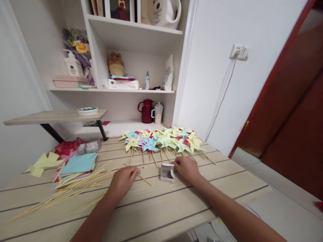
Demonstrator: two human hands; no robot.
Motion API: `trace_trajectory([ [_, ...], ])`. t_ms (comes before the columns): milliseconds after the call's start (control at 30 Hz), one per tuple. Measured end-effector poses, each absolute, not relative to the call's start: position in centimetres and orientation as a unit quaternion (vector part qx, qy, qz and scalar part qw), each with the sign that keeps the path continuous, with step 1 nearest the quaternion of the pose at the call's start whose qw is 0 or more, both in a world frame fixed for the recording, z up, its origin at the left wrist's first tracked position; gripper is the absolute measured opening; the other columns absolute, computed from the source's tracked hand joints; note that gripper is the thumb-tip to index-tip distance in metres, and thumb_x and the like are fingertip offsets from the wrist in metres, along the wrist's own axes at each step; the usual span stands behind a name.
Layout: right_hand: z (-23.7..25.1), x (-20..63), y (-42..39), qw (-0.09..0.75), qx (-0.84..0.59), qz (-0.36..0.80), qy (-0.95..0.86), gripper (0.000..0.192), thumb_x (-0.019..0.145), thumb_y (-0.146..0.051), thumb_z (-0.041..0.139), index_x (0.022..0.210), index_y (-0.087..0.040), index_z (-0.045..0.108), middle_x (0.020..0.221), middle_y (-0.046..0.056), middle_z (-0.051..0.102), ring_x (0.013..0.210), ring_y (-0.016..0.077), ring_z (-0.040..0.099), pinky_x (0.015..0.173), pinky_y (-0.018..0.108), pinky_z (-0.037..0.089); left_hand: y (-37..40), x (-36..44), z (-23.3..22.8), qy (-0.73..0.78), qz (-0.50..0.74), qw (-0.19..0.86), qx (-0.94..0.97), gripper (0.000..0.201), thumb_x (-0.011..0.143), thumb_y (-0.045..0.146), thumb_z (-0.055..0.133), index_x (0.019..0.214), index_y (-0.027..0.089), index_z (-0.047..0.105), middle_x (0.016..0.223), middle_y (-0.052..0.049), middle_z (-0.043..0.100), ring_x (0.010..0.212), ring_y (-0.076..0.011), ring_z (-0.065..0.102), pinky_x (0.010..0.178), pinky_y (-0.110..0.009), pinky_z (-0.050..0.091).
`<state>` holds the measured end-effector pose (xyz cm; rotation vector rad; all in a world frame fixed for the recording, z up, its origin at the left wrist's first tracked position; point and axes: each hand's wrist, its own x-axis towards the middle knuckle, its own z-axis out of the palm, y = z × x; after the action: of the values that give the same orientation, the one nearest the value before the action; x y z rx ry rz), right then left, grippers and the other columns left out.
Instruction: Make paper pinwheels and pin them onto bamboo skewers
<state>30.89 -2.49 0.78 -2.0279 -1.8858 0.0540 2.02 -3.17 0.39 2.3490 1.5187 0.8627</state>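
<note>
Left hand, lower centre of the frame: thumb and forefinger drawn together over one thin wooden stick, which slanted across the tabletop; whether the fingertips gripped it could not be told. Tiny metallic piece, one, loose just beyond those fingertips; a sideways brush of the hand could have sent it rolling out of reach. Small white box, open-fronted, centre of the frame. Right hand, just right of the box: fingers curled inward, their contents hidden, the tips close against the box's edge; a careless nudge could have tipped it and spilled whatever it held. Paper pinwheels, many, overlapping behind the hands; a forward push of the right knuckles could have creased blades. Loose sticks, lower left, fanned beside the left forearm, liable to scatter if the forearm dragged across them.
</note>
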Motion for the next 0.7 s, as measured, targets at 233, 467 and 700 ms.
trace_trajectory([
  [233, 0.4, 31.3, -2.8, 0.227, -0.7, 0.045, -0.675, 0.039, 0.093, -0.041, 0.052, 0.066, -0.023, 0.072, 0.07, 0.005, 0.073, 0.069, 0.0195, 0.062, 0.058, 0.028, 0.03, -3.2, 2.0, 0.4, 0.511, 0.294, 0.104, 0.801, 0.031, 0.092, 0.034, 0.049, 0.078, 0.025, 0.075, 0.082, -0.004, 0.077, 0.074, -0.021, 0.068, 0.065, -0.028, 0.041],
  [467, 0.5, 32.4, -3.3, 0.304, -0.695, 0.051, -0.65, 0.05, 0.099, -0.048, 0.037, 0.076, -0.021, 0.072, 0.076, 0.005, 0.074, 0.069, 0.0201, 0.063, 0.058, 0.028, 0.033, -3.4, 2.1, 0.5, 0.498, 0.34, 0.092, 0.792, 0.032, 0.092, 0.036, 0.046, 0.082, 0.025, 0.075, 0.082, -0.003, 0.077, 0.075, -0.0205, 0.068, 0.068, -0.029, 0.046],
  [700, 2.3, 31.5, -5.2, 0.46, -0.568, 0.027, -0.682, 0.042, 0.095, -0.05, 0.044, 0.08, -0.019, 0.069, 0.068, 0.003, 0.067, 0.061, 0.0184, 0.058, 0.06, 0.027, 0.039, -5.1, -0.6, 2.8, 0.503, 0.555, 0.061, 0.66, 0.03, 0.089, 0.041, 0.052, 0.09, 0.021, 0.076, 0.074, -0.003, 0.072, 0.067, -0.0175, 0.064, 0.068, -0.028, 0.05],
])
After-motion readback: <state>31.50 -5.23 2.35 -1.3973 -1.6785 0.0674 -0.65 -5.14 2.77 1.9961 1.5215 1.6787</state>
